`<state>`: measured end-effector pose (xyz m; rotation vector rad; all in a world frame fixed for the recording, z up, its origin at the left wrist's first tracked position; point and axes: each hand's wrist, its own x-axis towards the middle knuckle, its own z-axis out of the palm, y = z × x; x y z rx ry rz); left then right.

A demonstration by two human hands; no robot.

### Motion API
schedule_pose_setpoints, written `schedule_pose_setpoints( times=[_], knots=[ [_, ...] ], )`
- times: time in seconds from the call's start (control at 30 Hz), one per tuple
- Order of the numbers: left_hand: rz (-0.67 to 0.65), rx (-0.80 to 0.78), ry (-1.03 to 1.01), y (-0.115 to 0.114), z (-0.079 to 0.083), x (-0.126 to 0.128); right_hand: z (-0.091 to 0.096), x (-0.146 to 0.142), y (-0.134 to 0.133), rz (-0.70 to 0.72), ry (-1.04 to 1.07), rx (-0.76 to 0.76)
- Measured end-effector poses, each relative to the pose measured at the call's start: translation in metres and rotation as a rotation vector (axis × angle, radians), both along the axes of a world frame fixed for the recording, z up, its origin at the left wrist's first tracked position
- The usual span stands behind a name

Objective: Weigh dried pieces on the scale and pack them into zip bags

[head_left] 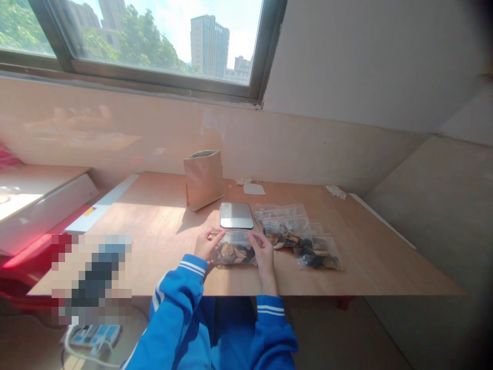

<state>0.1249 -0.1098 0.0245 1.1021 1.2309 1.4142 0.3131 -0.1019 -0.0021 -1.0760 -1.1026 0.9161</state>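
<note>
Between my two hands is a clear zip-lock bag with dried brown and dark slices inside, lying at the near side of the table. My left hand pinches the bag's top left corner. At the top right corner, my right hand pinches the same zip edge. Just beyond the bag sits a flat kitchen scale with a shiny plate. To the right, several similar filled zip-lock bags overlap in a pile, and one bag lies nearest the front.
An upright brown paper bag with an open top stands behind the scale. White paper and a crumpled tissue lie toward the wall. A power strip with cables is below the table at left. A blurred patch covers the table's left front.
</note>
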Motion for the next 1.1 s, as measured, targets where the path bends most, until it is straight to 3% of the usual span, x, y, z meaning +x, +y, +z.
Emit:
schedule_pose_setpoints(
  times=[0.43,0.7,1.1],
  knots=[
    [0.148,0.055,0.096,0.005,-0.015,-0.004,0.016,-0.008,-0.011,-0.016,0.013,-0.031],
    [0.104,0.09,0.039,0.004,-0.013,-0.002,0.019,-0.011,-0.012,0.089,0.036,-0.065],
    [0.04,0.052,-0.022,0.002,-0.005,-0.001,0.022,-0.014,-0.014,0.004,0.054,-0.051]
  ],
)
